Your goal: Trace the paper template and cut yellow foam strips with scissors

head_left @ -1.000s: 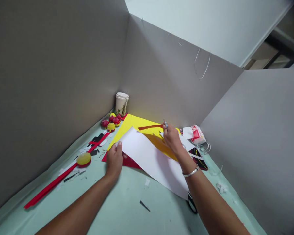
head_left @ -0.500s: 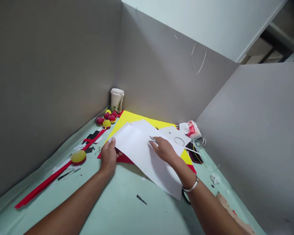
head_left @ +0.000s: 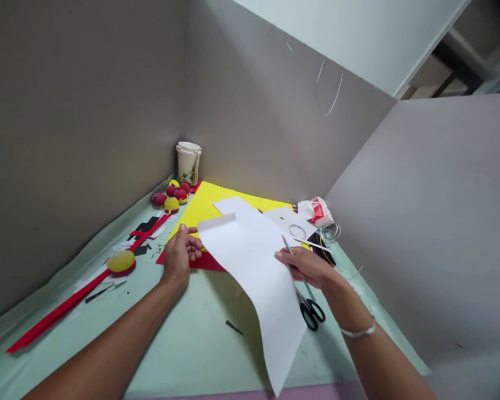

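My right hand point(head_left: 306, 265) pinches the right edge of a large white paper sheet point(head_left: 254, 272) and lifts it off the table; a thin pencil point(head_left: 289, 249) is also gripped in this hand. My left hand point(head_left: 178, 254) rests with loosely spread fingers at the sheet's upper left corner, index finger pointing right over the yellow sheet point(head_left: 208, 203) and the red sheet point(head_left: 200, 261). The white sheet curls and hangs down toward me. Black-handled scissors point(head_left: 310, 311) lie on the table under my right wrist.
A paper cup point(head_left: 188, 161) stands in the far corner beside red and yellow round pieces point(head_left: 171, 195). A long red strip point(head_left: 58, 314) with a yellow disc point(head_left: 121, 261) lies left. Wire rings point(head_left: 331, 232), a red-white packet point(head_left: 316, 210) and white cut-outs point(head_left: 287, 219) sit right. Grey partition walls point(head_left: 87, 111) enclose the table.
My right hand moved from the far side of the sheets back toward me, gripped the white sheet's edge and raised it. The scissors are now uncovered. The camera shifted slightly right.
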